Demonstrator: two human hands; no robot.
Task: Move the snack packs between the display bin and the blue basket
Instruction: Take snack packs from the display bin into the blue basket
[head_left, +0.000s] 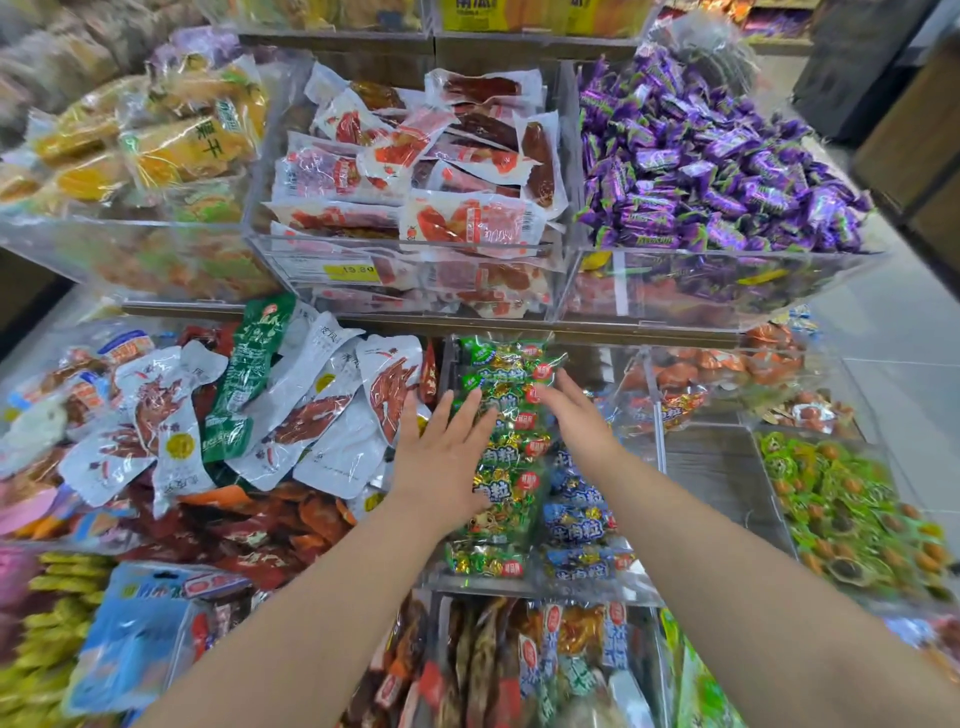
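From my remote seat I see a tiered store shelf (519, 327) crowded with clear plastic bins. The top row holds yellow dried-fruit bags (171, 135) on the left, red sausage packs (415, 156) in the middle and a heap of purple candies (717, 171) on the right. On the lower tier, white and green pouches (311, 415) are piled at the left. Just beside them, in the middle, stands the display bin (540, 584). Inside it the green snack packs (506, 457) lie in a row from front to back, with blue snack packs (576, 525) touching them on the right. Both bare arms reach into this bin. The left hand (441, 457) lies palm down along the left edge of the green snack packs, its grip spread, with straight fingers touching the wrappers. The right hand (576, 415) is on the opposite side of the same row, its grip also unclenched, with straight fingers close together over the packs. I cannot tell whether it presses on them.
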